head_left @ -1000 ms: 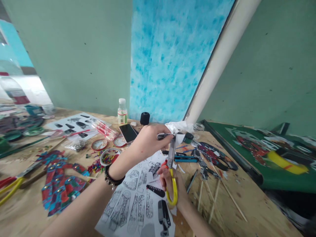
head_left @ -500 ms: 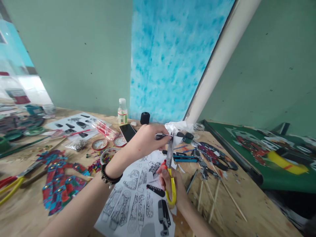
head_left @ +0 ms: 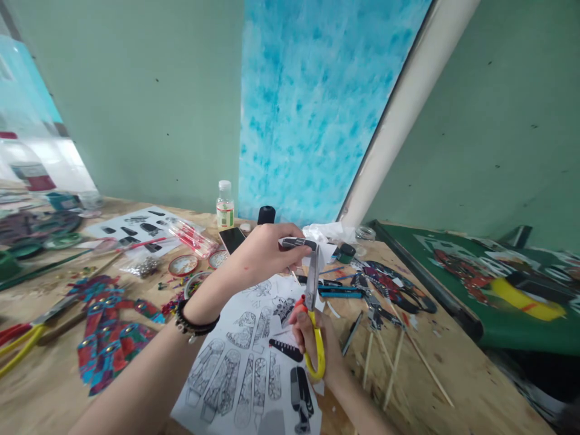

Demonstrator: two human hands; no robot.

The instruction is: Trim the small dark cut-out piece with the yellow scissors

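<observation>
My left hand (head_left: pixel 272 248) is closed, pinching a small paper cutout (head_left: pixel 296 242) printed in black and grey. In my right hand (head_left: pixel 312 338) is a pair of scissors (head_left: pixel 316 347) with yellow and red handles, its blades pointing up. The blade tips meet the cutout's right end, where a white paper edge hangs down. Beneath both hands lies a white sheet (head_left: pixel 212 386) with line drawings of patterned shapes. Loose black cutouts rest on that sheet, among them a striped one (head_left: pixel 286 349) and a larger one (head_left: pixel 301 396).
Left on the wooden table are painted jointed pieces (head_left: pixel 113 332), another pair of scissors (head_left: pixel 31 338), beads and a printed sheet (head_left: pixel 136 226). A bottle (head_left: pixel 225 205) and phone (head_left: pixel 233 240) stand or lie behind. Pliers (head_left: pixel 339 292) and wooden sticks (head_left: pixel 394 368) lie right.
The cutout in my left hand has turned and shows more of its printed face. My left hand has shifted slightly left. The scissors stay nearly in place.
</observation>
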